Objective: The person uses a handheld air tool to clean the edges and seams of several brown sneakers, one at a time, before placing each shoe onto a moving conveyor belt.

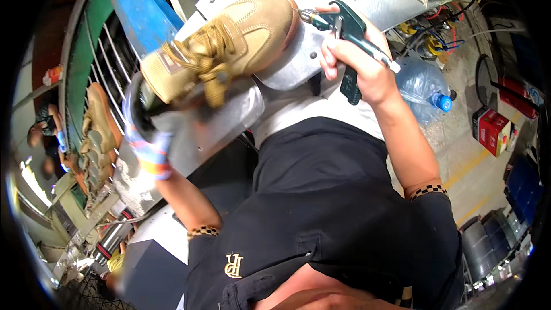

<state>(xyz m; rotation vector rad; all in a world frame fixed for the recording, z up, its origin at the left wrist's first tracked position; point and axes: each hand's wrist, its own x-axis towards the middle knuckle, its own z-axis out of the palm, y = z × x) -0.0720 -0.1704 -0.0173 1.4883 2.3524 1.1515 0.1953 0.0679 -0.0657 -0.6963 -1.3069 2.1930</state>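
A tan lace-up shoe (261, 31) with yellow-brown laces lies slanted above a shiny metal surface (290, 69), its toe to the upper right. At the shoe's collar end, my left hand (150, 140), in a white, blue and orange covering, is closed around the dark rim; motion blurs it and its fingers are partly hidden. My right hand (364, 60) is wrapped round a dark green pistol-shaped tool (351, 89). The tool's metal nozzle points at the toe's sole edge; whether it touches cannot be told.
Another tan shoe (99, 117) and more shoes stand by a rack at left. A large clear plastic bottle (422, 89) with a blue cap and a red box (488, 129) are at right. Cables (450, 40) hang near the bench's right end. Other people show at far left.
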